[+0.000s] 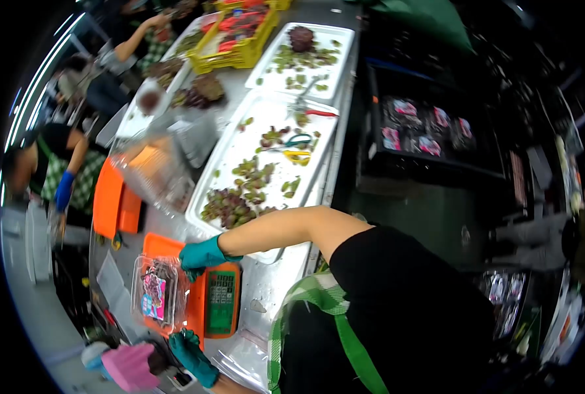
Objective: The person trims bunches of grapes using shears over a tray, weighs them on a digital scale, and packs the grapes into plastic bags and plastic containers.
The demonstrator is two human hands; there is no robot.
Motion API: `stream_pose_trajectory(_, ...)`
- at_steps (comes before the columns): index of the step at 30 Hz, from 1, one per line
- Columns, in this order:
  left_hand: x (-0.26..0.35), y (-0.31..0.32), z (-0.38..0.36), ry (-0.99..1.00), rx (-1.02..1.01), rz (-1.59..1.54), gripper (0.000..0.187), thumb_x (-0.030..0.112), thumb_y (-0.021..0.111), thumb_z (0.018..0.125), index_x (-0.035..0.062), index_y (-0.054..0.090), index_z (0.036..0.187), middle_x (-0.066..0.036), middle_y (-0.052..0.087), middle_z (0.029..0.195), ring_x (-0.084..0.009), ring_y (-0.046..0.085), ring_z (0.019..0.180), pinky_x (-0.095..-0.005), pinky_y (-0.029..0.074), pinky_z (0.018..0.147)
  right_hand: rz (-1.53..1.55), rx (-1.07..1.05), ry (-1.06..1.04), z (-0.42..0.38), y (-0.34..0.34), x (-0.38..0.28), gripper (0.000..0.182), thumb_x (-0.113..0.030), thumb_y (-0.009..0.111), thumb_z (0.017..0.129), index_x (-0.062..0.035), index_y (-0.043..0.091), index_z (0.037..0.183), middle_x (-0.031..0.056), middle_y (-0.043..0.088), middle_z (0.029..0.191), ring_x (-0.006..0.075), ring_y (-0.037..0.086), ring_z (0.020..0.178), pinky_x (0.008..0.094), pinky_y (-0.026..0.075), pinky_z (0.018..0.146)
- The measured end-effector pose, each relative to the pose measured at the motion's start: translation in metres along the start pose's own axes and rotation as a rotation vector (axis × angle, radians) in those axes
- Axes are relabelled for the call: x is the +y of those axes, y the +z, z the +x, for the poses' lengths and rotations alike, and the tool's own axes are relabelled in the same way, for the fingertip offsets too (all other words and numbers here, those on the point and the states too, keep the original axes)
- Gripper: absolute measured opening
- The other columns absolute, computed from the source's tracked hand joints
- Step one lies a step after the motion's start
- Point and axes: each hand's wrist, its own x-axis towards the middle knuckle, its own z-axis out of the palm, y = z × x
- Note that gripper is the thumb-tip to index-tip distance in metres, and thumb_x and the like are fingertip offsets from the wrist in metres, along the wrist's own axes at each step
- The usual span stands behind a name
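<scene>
A clear plastic box with dark grapes and a pink and blue label sits on an orange scale. My right hand, in a green glove, is closed at the upper right corner of the box. My left hand, gloved alike, has its bent fingers at the lower right corner. Some fingertips are hidden. Clear plastic spans the gap between the two hands. Beside my right hand is the scale's green keypad and display.
White trays hold loose grapes, and scissors lie in one. A yellow crate stands at the far end. Plastic bags lie by another orange scale. A black crate holds packed boxes. A co-worker stands across the table.
</scene>
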Motion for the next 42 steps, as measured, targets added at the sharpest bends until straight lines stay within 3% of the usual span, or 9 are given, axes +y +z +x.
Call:
stream_pose_trajectory(9,0.052,0.269,-0.041,0.177,-0.329,0.310,0.007,0.009,0.049,0.084,0.0022,0.048,0.087,-0.008,0.055,0.063,-0.0164,0.054,0.052,-0.0265,0.045,0.049,0.184,0.294,-0.360,-0.237,-0.139,-0.044,0.014,-0.008,0.053,0.077,-0.0018,0.049,0.089,0.0075,0.053,0.089,0.0133,0.054,0.081,0.0282,0.048,0.072)
stream_pose_trajectory(11,0.041,0.335,-0.042,0.130,-0.548,0.270,0.004,0.005,0.048,0.084,0.0016,0.047,0.085,-0.009,0.056,0.064,-0.0177,0.055,0.053,-0.0278,0.046,0.050,0.598,0.132,-0.450,-0.306,-0.192,-0.026,0.047,-0.033,0.047,0.087,-0.0052,0.039,0.124,0.0072,0.048,0.113,0.0133,0.045,0.106,0.0324,0.039,0.090)
stream_pose_trajectory(14,0.016,0.448,-0.061,-0.026,-0.810,0.185,0.001,0.002,0.047,0.083,0.0010,0.047,0.084,-0.011,0.057,0.066,-0.0179,0.057,0.058,-0.0288,0.048,0.053,-0.016,0.880,-0.355,-0.419,-0.215,-0.046,0.052,-0.038,0.053,0.083,-0.0041,0.040,0.121,0.0065,0.051,0.111,0.0139,0.050,0.099,0.0312,0.043,0.084)
stream_pose_trajectory(19,-0.032,0.593,-0.090,-0.211,-1.514,0.255,0.029,0.006,0.049,0.085,0.0013,0.046,0.113,-0.008,0.058,0.093,-0.0133,0.055,0.085,-0.0264,0.045,0.077,0.644,1.269,-0.668,-0.584,-0.278,-0.003,0.047,-0.038,0.059,0.076,-0.0110,0.051,0.114,0.0052,0.055,0.103,0.0112,0.054,0.084,0.0309,0.048,0.069)
stream_pose_trajectory(27,-0.088,0.633,-0.057,-0.279,-1.414,0.552,0.035,0.006,0.053,0.083,0.0017,0.045,0.117,-0.007,0.057,0.093,-0.0137,0.055,0.087,-0.0261,0.043,0.081,0.549,2.099,-0.068,-0.807,-0.356,0.132,0.039,-0.036,0.066,0.072,-0.0044,0.059,0.093,0.0027,0.055,0.084,0.0130,0.055,0.077,0.0292,0.048,0.072)
stream_pose_trajectory(31,-0.075,0.626,-0.048,-0.339,-1.266,0.591,0.033,0.010,0.053,0.084,0.0001,0.046,0.115,-0.008,0.057,0.095,-0.0133,0.054,0.090,-0.0253,0.042,0.081,0.403,1.893,0.173,-0.848,-0.348,0.147,0.041,-0.037,0.058,0.076,-0.0175,0.056,0.112,-0.0022,0.054,0.102,0.0130,0.049,0.094,0.0357,0.042,0.075)
stream_pose_trajectory(35,-0.075,0.616,-0.038,-0.261,-1.201,0.719,0.033,0.014,0.053,0.085,0.0011,0.047,0.115,-0.006,0.057,0.096,-0.0128,0.053,0.091,-0.0239,0.041,0.081,0.280,1.591,0.823,-0.862,-0.397,0.189,0.031,-0.040,0.063,0.073,-0.0098,0.059,0.078,0.0008,0.051,0.067,0.0124,0.046,0.057,0.0277,0.040,0.051)
stream_pose_trajectory(37,-0.091,0.604,-0.033,-0.235,-1.201,0.703,0.035,0.017,0.053,0.085,0.0013,0.046,0.116,-0.007,0.057,0.096,-0.0127,0.053,0.090,-0.0246,0.041,0.081,0.373,1.551,0.538,-0.884,-0.413,0.230,0.030,-0.039,0.058,0.077,-0.0092,0.060,0.080,-0.0001,0.052,0.066,0.0113,0.046,0.055,0.0261,0.039,0.048)
stream_pose_trajectory(42,-0.084,0.583,-0.031,-0.135,-1.185,0.779,0.038,0.020,0.054,0.084,0.0024,0.046,0.117,-0.008,0.059,0.092,-0.0123,0.054,0.088,-0.0263,0.043,0.079,-0.197,0.952,1.521,-0.854,-0.429,0.212,0.034,-0.034,0.059,0.066,-0.0089,0.065,0.087,0.0078,0.062,0.085,0.0202,0.056,0.070,0.0371,0.045,0.063)
